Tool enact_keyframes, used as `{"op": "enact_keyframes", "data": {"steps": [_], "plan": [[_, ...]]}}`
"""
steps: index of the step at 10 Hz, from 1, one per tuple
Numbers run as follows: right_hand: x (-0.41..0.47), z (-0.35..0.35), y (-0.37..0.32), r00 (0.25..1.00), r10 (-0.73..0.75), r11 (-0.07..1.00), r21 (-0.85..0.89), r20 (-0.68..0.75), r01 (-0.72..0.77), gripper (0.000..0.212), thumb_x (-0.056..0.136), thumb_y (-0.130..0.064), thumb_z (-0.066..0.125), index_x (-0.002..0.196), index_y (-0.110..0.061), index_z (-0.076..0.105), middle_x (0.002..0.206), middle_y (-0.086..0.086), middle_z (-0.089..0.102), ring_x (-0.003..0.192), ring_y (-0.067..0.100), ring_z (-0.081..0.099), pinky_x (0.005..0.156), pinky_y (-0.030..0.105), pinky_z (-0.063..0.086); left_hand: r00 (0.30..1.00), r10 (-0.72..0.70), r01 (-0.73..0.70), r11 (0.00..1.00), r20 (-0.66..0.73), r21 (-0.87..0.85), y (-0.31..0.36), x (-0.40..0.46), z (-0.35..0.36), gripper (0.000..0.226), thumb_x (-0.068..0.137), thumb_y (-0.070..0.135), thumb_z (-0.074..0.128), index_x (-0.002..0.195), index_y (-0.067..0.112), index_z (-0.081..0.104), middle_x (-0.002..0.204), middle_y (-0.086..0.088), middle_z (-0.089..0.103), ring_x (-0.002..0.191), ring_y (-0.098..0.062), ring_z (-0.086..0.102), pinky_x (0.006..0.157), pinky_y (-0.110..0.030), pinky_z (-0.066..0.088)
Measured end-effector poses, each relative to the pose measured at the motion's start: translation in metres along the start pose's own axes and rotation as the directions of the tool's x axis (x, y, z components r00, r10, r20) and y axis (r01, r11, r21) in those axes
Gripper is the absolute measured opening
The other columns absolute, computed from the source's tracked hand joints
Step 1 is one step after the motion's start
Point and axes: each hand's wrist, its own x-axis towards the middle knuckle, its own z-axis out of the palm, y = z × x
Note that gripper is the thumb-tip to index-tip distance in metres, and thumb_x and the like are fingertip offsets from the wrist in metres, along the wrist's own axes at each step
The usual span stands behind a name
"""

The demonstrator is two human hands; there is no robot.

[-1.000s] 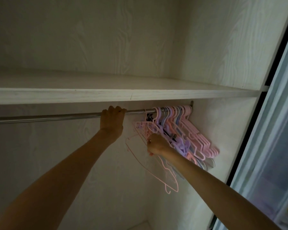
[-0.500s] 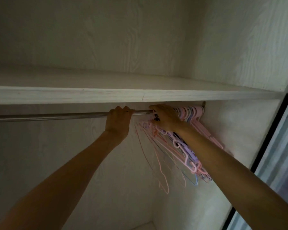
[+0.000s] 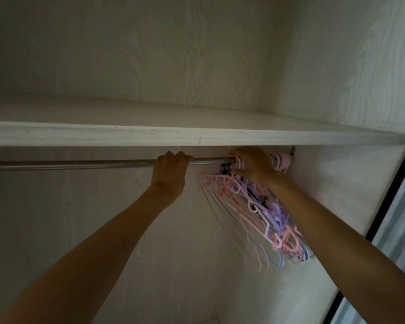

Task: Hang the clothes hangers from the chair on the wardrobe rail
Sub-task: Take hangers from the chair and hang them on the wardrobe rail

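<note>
A metal wardrobe rail [image 3: 80,163] runs across under a white shelf. My left hand [image 3: 170,170] grips the rail from below, fingers curled over its top. Several pink, purple and blue plastic hangers [image 3: 262,213] hang bunched at the rail's right end, swung towards the right wall. My right hand [image 3: 250,166] is up at the rail on the hanger hooks [image 3: 279,161], fingers wrapped over them; my forearm covers part of the bunch. The chair is out of view.
The white shelf [image 3: 197,136] sits just above the rail, leaving little room over it. The wardrobe's right side wall [image 3: 337,183] is close behind the hangers. A dark door frame edge [image 3: 388,199] and a sliding door stand at the far right.
My right hand rose from the lower hanger bodies to the hooks on the rail. The hanger bunch has slid and swung further right. My left hand stayed gripping the rail.
</note>
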Motion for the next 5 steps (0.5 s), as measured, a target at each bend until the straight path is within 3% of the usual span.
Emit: {"op": "enact_keyframes", "data": {"steps": [1, 2, 3, 4, 5], "plan": [[-0.001, -0.001, -0.001, 1.0, -0.001, 1.0, 0.016, 0.031, 0.0, 0.061, 0.082, -0.037, 0.066, 0.136, -0.018, 0.045, 0.138, 0.007, 0.049, 0.128, 0.026, 0.042, 0.104, 0.034, 0.029, 1.0, -0.009, 0.009, 1.0, 0.022, -0.026, 0.001, 0.001, 0.0, 0.058, 0.088, 0.002, 0.049, 0.14, 0.024, 0.039, 0.13, 0.0, 0.053, 0.108, -0.021, 0.053, 0.091, -0.031, 0.044], [-0.011, -0.008, -0.003, 0.999, 0.001, 1.0, 0.019, 0.032, -0.001, 0.072, 0.081, -0.042, 0.065, 0.141, -0.016, 0.036, 0.145, 0.008, 0.041, 0.133, 0.027, 0.037, 0.107, 0.037, 0.028, 0.998, -0.004, 0.008, 0.998, 0.055, -0.065, -0.001, 0.0, -0.002, 0.063, 0.086, 0.002, 0.053, 0.143, 0.023, 0.035, 0.143, -0.002, 0.043, 0.125, -0.022, 0.045, 0.104, -0.034, 0.036], [-0.037, -0.023, -0.013, 0.999, 0.029, 0.994, 0.107, -0.025, -0.026, 0.066, 0.083, -0.037, 0.065, 0.139, -0.014, 0.039, 0.14, 0.01, 0.045, 0.13, 0.029, 0.04, 0.105, 0.036, 0.031, 0.998, 0.004, -0.014, 0.987, -0.061, -0.159, -0.002, -0.022, 0.004, 0.068, 0.084, 0.006, 0.059, 0.145, 0.018, 0.031, 0.153, -0.003, 0.03, 0.141, -0.023, 0.029, 0.116, -0.037, 0.021], [-0.096, -0.038, -0.019, 0.994, 0.017, 0.986, 0.164, -0.108, 0.001, 0.05, 0.086, -0.028, 0.064, 0.131, -0.012, 0.05, 0.134, 0.01, 0.052, 0.124, 0.028, 0.046, 0.105, 0.037, 0.035, 0.971, -0.035, -0.038, 0.953, -0.236, -0.3, 0.005, -0.068, 0.0, 0.063, 0.076, 0.009, 0.069, 0.135, 0.016, 0.047, 0.141, -0.005, 0.048, 0.128, -0.024, 0.048, 0.103, -0.038, 0.041], [-0.178, -0.062, -0.03, 0.991, -0.005, 0.978, 0.207, -0.132, 0.032, 0.036, 0.087, -0.037, 0.058, 0.118, -0.018, 0.061, 0.122, -0.001, 0.059, 0.118, 0.019, 0.051, 0.104, 0.03, 0.038, 0.99, -0.087, 0.03, 0.901, -0.112, -0.432, 0.003, -0.185, 0.029, 0.042, 0.082, 0.029, 0.059, 0.124, 0.024, 0.054, 0.132, 0.008, 0.056, 0.112, -0.009, 0.056, 0.088, -0.023, 0.05]]}}
